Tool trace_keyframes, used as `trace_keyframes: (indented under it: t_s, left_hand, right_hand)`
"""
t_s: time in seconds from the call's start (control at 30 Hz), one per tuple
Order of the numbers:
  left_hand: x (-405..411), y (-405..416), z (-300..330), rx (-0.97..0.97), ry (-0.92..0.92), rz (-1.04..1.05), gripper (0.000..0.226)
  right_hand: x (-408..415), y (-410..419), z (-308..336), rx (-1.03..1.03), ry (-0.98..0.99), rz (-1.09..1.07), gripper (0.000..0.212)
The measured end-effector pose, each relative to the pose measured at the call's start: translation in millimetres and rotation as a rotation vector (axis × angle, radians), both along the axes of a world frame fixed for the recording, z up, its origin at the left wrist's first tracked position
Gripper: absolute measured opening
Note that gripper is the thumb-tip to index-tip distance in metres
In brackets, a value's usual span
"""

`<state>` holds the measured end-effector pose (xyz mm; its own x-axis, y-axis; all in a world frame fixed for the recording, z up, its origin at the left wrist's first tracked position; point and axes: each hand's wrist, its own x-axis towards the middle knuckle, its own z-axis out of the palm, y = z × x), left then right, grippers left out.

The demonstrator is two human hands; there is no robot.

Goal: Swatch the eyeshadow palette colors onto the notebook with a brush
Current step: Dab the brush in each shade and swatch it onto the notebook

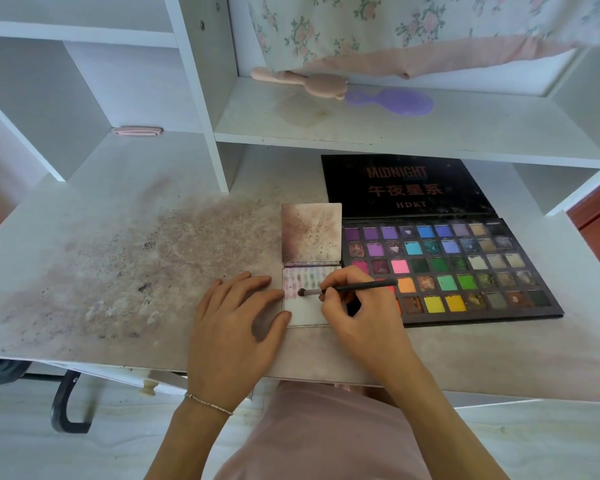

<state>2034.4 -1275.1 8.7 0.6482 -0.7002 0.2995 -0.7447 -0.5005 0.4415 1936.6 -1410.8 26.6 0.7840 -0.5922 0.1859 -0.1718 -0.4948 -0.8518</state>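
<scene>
**Brush on the page, first row of swatches laid**

The desk (pixel 125 237) is the largest thing here, its white top smeared with dusty pink-brown powder to the left of the notebook; behind the notebook and higher, a shelf (pixel 430 133) carries a pink hand mirror (pixel 312 83) and a purple hairbrush (pixel 392 102); directly right of the notebook, touching its edge, lies the open eyeshadow palette (pixel 465 268), its black lid folded flat away from the person; the notebook (pixel 305 313) itself is small, flipped open, its stained cover standing back and a row of pale pink, green and grey swatches along the top of the white page.

The left hand (pixel 232 327) lies flat with relaxed fingers on the desk at the notebook's left edge, thumb and fingertips pressing the page's margin to steady it; the right hand (pixel 357 306) pinches the brush (pixel 347 289) near the middle of its handle, over the notebook's right side, and the bristle tip meets the page just below the swatch row, at its left.

Judging from this, the risks are small but real; the steadying hand only presses the margin, so a hard stroke could slide the notebook; loose powder on the desk could transfer to the page and muddy colours; the right wrist hovers over the palette's near pans and could smudge them.
</scene>
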Motion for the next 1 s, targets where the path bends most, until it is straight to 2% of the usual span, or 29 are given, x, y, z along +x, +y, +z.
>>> trace_keyframes:
  t_s: [0.23,0.57,0.87,1.0]
  left_hand:
    - [0.4,0.4,-0.7,0.006,-0.007,-0.004,0.039]
    - [0.3,0.4,-0.2,-0.005,-0.002,-0.004,0.039]
    - [1.0,-0.2,-2.3,-0.019,-0.027,-0.003,0.042]
    - [0.8,-0.7,-1.9,-0.025,-0.039,-0.003,0.042]
  right_hand:
    - [-0.2,-0.6,-1.5,0.018,-0.019,0.005,0.033]
    - [-20.1,-5.8,-3.2,0.072,-0.265,-0.04,0.014]
    - [-60.3,-45.5,-5.3,-0.062,-0.229,-0.39,0.019]
    - [-69.1,-63.1,-5.0,0.0,-0.207,-0.51,0.021]
